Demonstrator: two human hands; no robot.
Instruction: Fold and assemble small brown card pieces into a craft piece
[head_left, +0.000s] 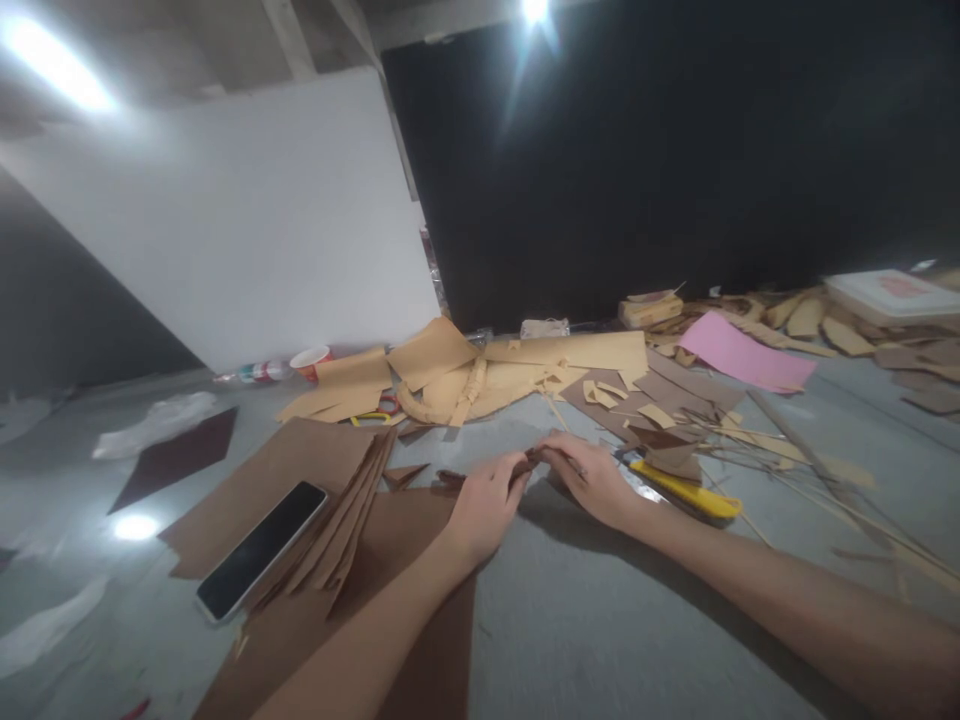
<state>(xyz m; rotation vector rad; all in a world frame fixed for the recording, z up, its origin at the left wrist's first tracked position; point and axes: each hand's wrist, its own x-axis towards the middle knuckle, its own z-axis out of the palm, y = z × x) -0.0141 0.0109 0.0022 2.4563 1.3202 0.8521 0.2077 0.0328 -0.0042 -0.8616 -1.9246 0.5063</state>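
My left hand [486,500] and my right hand [594,478] meet over the grey floor, and both pinch a small piece of brown cardboard [534,458] between their fingertips. The piece is mostly hidden by the fingers. Just right of my right hand lies a yellow utility knife [690,492]. Under my left forearm lies a large brown cardboard sheet [420,570].
A black phone [262,548] rests on a stack of brown cardboard sheets [300,470] at the left. Tan cardboard scraps [480,375], a pink sheet [742,352], thin sticks [825,480], a red cup [310,360] and a white box [892,292] lie farther off. A white board [247,220] leans behind.
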